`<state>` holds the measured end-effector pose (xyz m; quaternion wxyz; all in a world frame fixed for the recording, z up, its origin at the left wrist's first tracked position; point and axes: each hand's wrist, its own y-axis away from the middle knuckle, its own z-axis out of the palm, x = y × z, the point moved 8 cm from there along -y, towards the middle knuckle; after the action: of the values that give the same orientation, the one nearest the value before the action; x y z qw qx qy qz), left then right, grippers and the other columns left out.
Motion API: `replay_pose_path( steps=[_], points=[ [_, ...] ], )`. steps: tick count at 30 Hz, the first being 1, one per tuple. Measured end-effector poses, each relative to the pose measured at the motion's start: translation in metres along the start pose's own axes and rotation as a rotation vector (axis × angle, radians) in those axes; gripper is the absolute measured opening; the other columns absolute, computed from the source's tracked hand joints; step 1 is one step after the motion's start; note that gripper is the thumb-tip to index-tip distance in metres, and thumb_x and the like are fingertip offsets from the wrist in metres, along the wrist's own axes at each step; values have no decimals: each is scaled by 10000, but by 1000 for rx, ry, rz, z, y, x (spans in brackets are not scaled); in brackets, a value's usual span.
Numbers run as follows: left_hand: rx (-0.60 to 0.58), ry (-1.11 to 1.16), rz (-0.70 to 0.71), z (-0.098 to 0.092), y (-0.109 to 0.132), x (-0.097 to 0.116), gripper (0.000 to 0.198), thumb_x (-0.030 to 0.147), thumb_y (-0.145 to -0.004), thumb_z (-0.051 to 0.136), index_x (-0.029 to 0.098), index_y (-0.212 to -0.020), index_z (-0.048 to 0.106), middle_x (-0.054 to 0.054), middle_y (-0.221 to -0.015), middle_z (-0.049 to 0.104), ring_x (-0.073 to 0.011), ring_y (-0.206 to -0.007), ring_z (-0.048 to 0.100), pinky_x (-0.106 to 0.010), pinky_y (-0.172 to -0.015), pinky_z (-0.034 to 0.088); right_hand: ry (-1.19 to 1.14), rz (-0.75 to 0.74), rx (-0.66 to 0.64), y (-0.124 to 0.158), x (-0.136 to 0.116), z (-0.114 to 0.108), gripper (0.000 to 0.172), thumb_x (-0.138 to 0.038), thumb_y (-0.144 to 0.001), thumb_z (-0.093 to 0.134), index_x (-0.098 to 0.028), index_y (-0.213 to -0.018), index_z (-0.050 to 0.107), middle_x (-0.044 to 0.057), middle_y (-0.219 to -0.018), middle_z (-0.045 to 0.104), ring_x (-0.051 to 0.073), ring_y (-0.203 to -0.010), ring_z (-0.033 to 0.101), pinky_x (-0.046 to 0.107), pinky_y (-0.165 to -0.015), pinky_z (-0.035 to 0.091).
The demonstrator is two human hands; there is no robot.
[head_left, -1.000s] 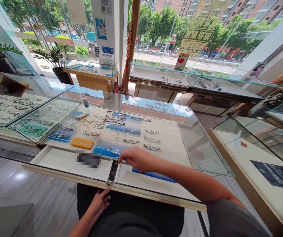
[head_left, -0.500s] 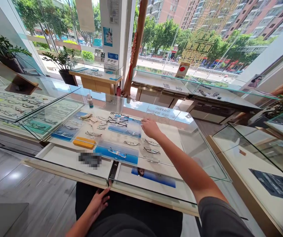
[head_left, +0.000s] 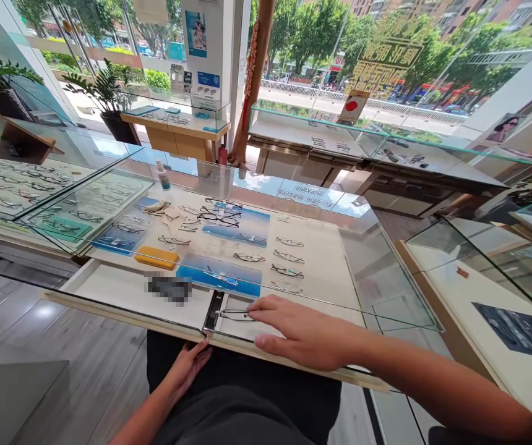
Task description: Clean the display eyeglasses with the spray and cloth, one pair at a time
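Observation:
My right hand (head_left: 303, 337) is over the front of the glass display case, palm down. Its fingertips hold a thin-framed pair of eyeglasses (head_left: 234, 315), partly hidden by the fingers. My left hand (head_left: 188, 368) grips the drawer's front edge (head_left: 206, 337) near the dark divider (head_left: 213, 309), thumb on top and fingers curled below. Behind the right hand, several eyeglasses (head_left: 288, 255) lie in rows on the white surface. A blue card (head_left: 187, 273) bears another pair. An orange eyeglass case (head_left: 157, 257) lies left of that card, and a blurred dark object (head_left: 169, 288) sits in front of it.
A small spray bottle (head_left: 163, 175) stands at the back left of the case. More glass showcases stand at the left (head_left: 25, 179), far side (head_left: 312, 136) and right (head_left: 437, 272). Potted plants (head_left: 103, 93) and a wooden post (head_left: 251, 86) are near the windows.
My right hand has come back from the far side of the case to the front, with the eyeglasses at its fingertips. My left hand stays at the drawer edge. The view has tilted down.

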<state>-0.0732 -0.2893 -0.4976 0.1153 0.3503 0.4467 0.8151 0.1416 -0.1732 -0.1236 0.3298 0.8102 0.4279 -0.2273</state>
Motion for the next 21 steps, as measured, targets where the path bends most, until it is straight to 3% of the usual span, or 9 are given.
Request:
replay_pose_path(
  steps=[4,9,11,14,21],
  points=[
    [19,5,-3,-1,1,0,587,23,-958,793,140,-1496,589,-115,-1104,852,-211,-898,855,-340,-965,697,94,91,70,-20,36,32,757,-658,-1136,417,-88,-1576,651,256,-1671,600,413,-1585,535,603,-1321,441],
    [25,16,0,-2,2,0,518,26,-908,844,164,-1361,636,-44,-958,824,-175,-744,796,-286,-793,697,256,202,257,-72,114,53,790,-625,-1113,482,-86,-1688,525,243,-1780,478,434,-1703,377,610,-1387,341],
    [31,16,-1,-2,2,0,487,28,-888,862,180,-1295,642,-41,-959,821,-177,-743,791,-293,-795,699,333,235,390,-97,143,48,750,-589,-1109,514,-133,-1704,514,206,-1803,458,423,-1711,360,607,-1387,343],
    [56,13,-5,-4,1,-1,417,30,-898,856,193,-1216,641,-58,-980,821,-192,-797,809,-318,-851,706,507,228,609,-131,169,33,722,-521,-1091,571,-102,-1678,538,224,-1739,539,419,-1675,412,565,-1381,360],
    [86,21,9,-8,-3,-5,317,16,-960,786,188,-1160,610,-68,-966,806,-162,-767,793,-304,-841,700,556,257,771,-197,210,-1,734,-475,-1135,440,-21,-1711,448,241,-1814,422,432,-1713,317,617,-1411,258]
  ],
)
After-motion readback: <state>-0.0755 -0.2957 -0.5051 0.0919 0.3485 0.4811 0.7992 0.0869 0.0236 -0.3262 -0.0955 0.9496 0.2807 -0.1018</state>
